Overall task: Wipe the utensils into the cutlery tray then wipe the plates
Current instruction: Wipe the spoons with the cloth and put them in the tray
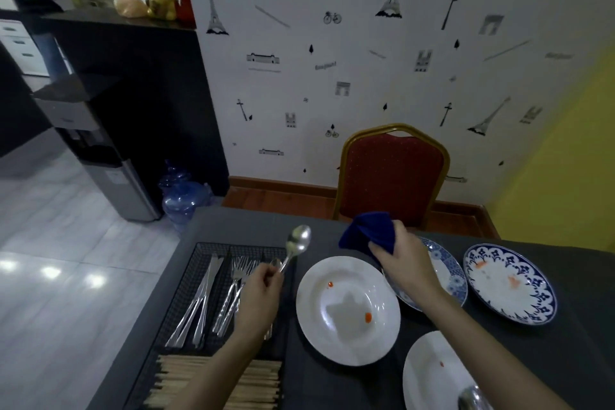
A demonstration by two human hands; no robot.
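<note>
My left hand [263, 293] pinches the handle of a silver spoon [298, 241], bowl raised above the right side of the black mesh cutlery tray [199, 255]. Knives [199, 303] and forks [234, 289] lie in the tray's compartments, with wooden chopsticks [213, 379] in its near section. My right hand [404, 263] grips a blue cloth [369, 231] above the table, to the right of the spoon. A white plate [347, 309] with red smears lies between my hands. Another spoon [471, 398] rests on a second white plate [432, 373].
Two blue-patterned plates [449, 273] [511, 283] lie on the dark table [332, 386] at right. A red chair [392, 173] stands behind the table against the wall. A water dispenser [109, 156] and blue bottles [183, 196] are on the floor at left.
</note>
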